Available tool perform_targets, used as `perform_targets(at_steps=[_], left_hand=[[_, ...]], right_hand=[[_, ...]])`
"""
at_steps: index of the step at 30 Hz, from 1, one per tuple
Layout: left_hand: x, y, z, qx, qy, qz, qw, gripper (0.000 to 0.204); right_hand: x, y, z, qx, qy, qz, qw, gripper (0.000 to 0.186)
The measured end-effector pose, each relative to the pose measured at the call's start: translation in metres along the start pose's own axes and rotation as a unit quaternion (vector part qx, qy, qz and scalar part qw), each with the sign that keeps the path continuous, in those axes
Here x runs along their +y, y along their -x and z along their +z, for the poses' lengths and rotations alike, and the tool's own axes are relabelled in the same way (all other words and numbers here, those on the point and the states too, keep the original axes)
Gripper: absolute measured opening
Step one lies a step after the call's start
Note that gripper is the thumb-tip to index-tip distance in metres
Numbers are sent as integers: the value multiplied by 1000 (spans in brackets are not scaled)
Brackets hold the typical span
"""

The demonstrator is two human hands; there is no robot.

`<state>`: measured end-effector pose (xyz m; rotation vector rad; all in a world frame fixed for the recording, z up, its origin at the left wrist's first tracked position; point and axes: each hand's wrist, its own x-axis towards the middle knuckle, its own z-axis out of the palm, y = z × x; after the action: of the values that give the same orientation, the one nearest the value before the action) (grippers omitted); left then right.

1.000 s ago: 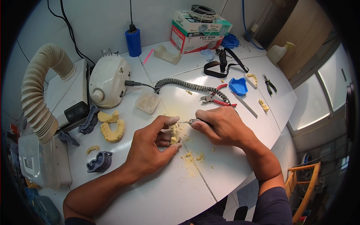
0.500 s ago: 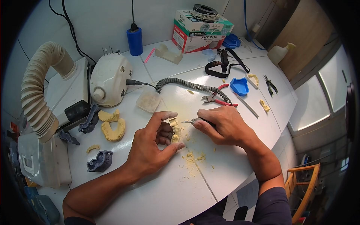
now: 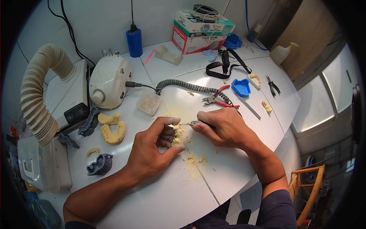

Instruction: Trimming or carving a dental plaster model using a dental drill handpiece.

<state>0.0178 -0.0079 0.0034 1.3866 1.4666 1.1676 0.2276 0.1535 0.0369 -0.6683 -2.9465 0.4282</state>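
My left hand (image 3: 153,143) is closed around a pale yellow plaster dental model (image 3: 177,136), its thumb and index finger at the two ends. In my right hand (image 3: 225,128) is a rotary handpiece (image 3: 196,123), gripped like a pen. Its thin metal bur reaches the upper part of the model and appears to touch it. A coiled grey cord (image 3: 190,86) runs from near the right hand to a cream control box (image 3: 110,82). Yellow plaster crumbs (image 3: 193,159) lie on the white table below the model.
Yellow dental models (image 3: 113,133) and grey impressions (image 3: 100,164) lie to the left, by a ribbed suction hose (image 3: 34,87). Beyond my hands are a small clear box (image 3: 148,104), red-handled cutters (image 3: 217,100), a blue tray (image 3: 241,87), dark pliers (image 3: 272,86) and stacked mask boxes (image 3: 204,32).
The handpiece has moved slightly left, bringing its bur from just beside the model up to it. The model has turned a little in my left hand. The whole view has shifted slightly.
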Motion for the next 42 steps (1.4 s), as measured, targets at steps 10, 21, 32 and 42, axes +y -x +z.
perform_targets(at_steps=[10,21,32,42], left_hand=[[-1,-1,0,-5,5,-12,1000,67],[0,-1,0,-2,5,-8,1000,66],[3,-1,-1,-13,13,-13,1000,63],[0,-2,0,-13,26,-17,999,63]], right_hand=[[-1,0,-1,-5,5,-9,1000,50],[-2,0,-2,-5,2,-1,1000,52],[-1,-1,-2,-5,-1,2,1000,52],[-1,0,-3,-8,-2,-4,1000,51]])
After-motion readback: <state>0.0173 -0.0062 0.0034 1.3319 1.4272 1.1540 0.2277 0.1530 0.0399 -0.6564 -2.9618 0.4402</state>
